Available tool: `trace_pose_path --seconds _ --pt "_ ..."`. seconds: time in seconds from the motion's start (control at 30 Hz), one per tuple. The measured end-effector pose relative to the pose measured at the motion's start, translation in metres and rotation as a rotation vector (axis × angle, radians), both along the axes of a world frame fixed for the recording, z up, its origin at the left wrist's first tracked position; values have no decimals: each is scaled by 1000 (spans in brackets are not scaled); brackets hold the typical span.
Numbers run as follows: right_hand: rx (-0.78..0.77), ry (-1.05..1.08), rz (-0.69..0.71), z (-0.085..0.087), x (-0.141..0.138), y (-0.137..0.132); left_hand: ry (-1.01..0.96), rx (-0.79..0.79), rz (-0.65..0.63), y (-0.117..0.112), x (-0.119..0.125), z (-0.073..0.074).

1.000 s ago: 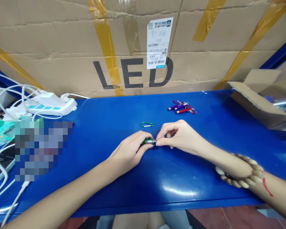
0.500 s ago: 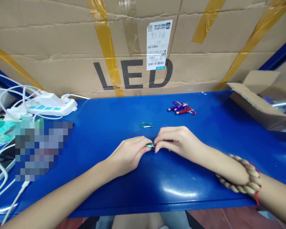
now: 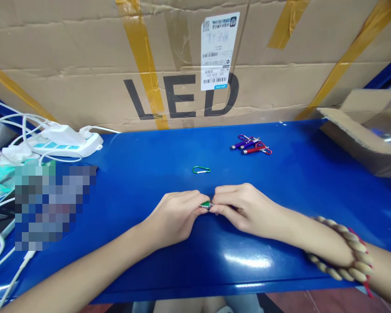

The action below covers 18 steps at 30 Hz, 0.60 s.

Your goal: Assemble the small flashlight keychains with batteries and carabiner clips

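Note:
My left hand (image 3: 179, 215) is closed around a small green keychain flashlight (image 3: 205, 204), of which only a short green piece shows between the fingers. My right hand (image 3: 244, 206) pinches the flashlight's silver end, thumb and fingertips pressed together; fingers hide most of that end. Just beyond both hands a green carabiner clip (image 3: 201, 170) lies loose on the blue table (image 3: 143, 165). Farther back on the right are several similar flashlights with clips attached, among them a red flashlight (image 3: 252, 150) and a purple flashlight (image 3: 238, 145).
A large cardboard box (image 3: 94, 56) stands along the back edge. On the left are a white power strip (image 3: 74, 145), white cables and a blurred-out item (image 3: 55, 208). An open carton (image 3: 348, 134) sits at the right.
My view has shifted slightly. Both hands remain together at the green flashlight, and a little more of its green body shows near my right fingertips. The loose clip has stayed put.

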State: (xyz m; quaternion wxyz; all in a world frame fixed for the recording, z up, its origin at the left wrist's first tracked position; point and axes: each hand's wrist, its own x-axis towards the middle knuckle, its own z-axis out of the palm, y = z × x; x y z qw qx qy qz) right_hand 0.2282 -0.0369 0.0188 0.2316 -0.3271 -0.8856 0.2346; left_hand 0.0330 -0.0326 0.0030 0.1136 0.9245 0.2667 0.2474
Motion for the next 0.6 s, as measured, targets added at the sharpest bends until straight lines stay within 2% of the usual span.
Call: trace_pose_path --seconds 0.17,0.23,0.33,0.5,0.6 --pt "-660 102 -83 4 -5 -1 -46 30 17 0 0 -2" --pt "-792 133 -110 5 -5 0 -78 41 29 1 1 -3" --pt "-814 195 -136 6 -5 1 -101 9 50 3 4 -2" --pt "-714 260 -139 9 -2 6 -17 -156 154 3 6 4" --pt "-628 260 -162 11 0 11 -69 -245 229 4 3 5"
